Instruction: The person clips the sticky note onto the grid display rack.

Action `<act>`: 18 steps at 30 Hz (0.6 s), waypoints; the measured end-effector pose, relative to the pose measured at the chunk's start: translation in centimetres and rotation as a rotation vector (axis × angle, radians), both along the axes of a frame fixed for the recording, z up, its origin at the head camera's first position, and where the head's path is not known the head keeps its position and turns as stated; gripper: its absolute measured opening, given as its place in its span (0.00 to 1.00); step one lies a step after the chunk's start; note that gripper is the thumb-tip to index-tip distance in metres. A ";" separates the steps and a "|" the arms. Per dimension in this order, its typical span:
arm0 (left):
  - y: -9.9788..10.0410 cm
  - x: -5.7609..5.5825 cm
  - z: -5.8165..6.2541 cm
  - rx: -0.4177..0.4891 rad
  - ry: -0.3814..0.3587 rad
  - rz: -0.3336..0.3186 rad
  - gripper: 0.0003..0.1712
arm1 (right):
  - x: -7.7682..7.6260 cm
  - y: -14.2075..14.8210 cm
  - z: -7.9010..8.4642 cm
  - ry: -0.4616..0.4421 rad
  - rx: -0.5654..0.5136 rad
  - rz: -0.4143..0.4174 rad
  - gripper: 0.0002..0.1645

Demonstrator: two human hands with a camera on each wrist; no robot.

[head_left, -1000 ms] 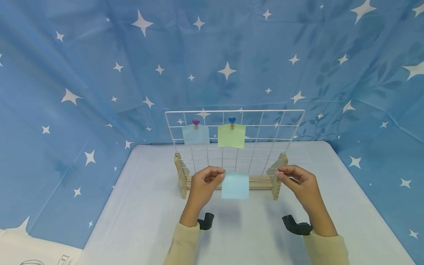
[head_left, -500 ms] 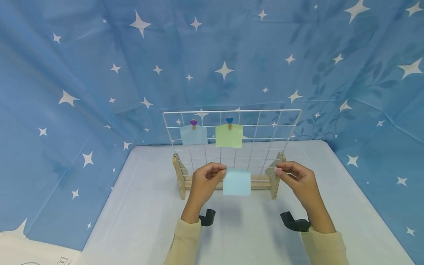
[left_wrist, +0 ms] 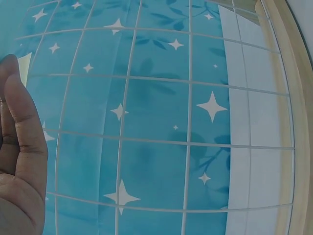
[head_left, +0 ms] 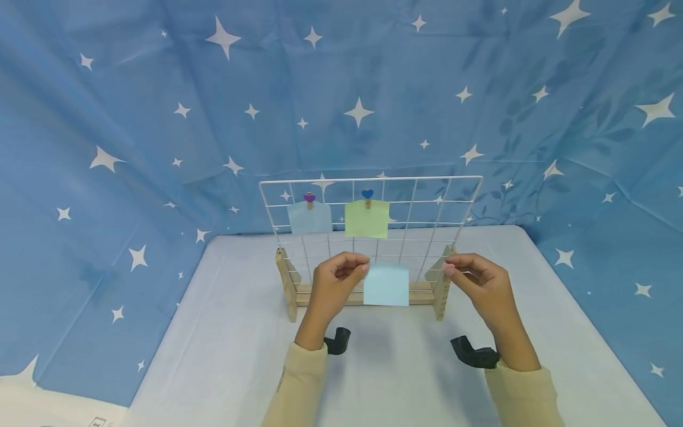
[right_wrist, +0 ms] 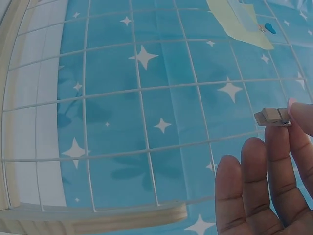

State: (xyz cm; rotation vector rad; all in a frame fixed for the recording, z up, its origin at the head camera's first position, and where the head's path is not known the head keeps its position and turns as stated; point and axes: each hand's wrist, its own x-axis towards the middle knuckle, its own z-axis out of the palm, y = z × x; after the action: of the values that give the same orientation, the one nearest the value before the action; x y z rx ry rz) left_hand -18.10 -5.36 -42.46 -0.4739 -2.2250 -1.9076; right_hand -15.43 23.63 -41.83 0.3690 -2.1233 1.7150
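Note:
My left hand (head_left: 332,287) pinches a light blue paper square (head_left: 386,286) by its upper left corner, holding it before the lower part of a white wire grid rack (head_left: 416,177). Between the right hand's (head_left: 482,283) thumb and fingers is a small wooden clothespin (right_wrist: 272,116) with a bit of pink at its thumb end. That hand is near the rack's right foot in the head view. Higher on the grid hang another light blue note (head_left: 309,220), under a purple heart clothespin (head_left: 309,199), and a green note (head_left: 367,222), under a blue heart clothespin (head_left: 367,196).
Wooden feet (head_left: 287,284) and a wooden crossbar carry the rack on a white-covered table (head_left: 235,332). Behind it hangs a blue star-patterned cloth (head_left: 341,77). Black camera mounts (head_left: 475,354) stick out from both wrists.
The left hand has lifted the light blue paper up and slightly right, toward the grid. My right hand has risen a little with the clothespin. The head view has shifted slightly.

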 end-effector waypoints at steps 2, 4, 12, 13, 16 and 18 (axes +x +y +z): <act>0.1 -0.2 0.1 -0.002 0.003 0.000 0.07 | -0.1 0.0 0.2 0.000 -0.005 -0.002 0.09; 0.2 -0.3 0.2 0.000 0.004 -0.003 0.07 | -0.1 0.0 0.3 0.001 -0.008 -0.004 0.09; 0.6 -0.6 0.9 0.012 0.012 -0.030 0.07 | -0.4 -0.5 1.0 0.044 0.018 -0.008 0.09; 0.6 -0.7 1.0 0.015 0.014 -0.032 0.07 | -0.4 -0.6 1.1 0.049 0.025 -0.010 0.09; 0.8 -0.8 1.2 0.024 0.020 -0.037 0.08 | -0.6 -0.6 1.2 0.067 0.054 -0.019 0.09; 0.9 -1.0 1.3 0.022 0.025 -0.036 0.08 | -0.6 -0.6 1.3 0.071 0.064 -0.029 0.10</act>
State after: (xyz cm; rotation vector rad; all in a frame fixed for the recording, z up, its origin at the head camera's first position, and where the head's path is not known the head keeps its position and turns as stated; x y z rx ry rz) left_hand -19.07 -4.48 -41.12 -0.5348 -2.1920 -1.9306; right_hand -16.07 23.04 -40.54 0.4094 -2.1260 1.5972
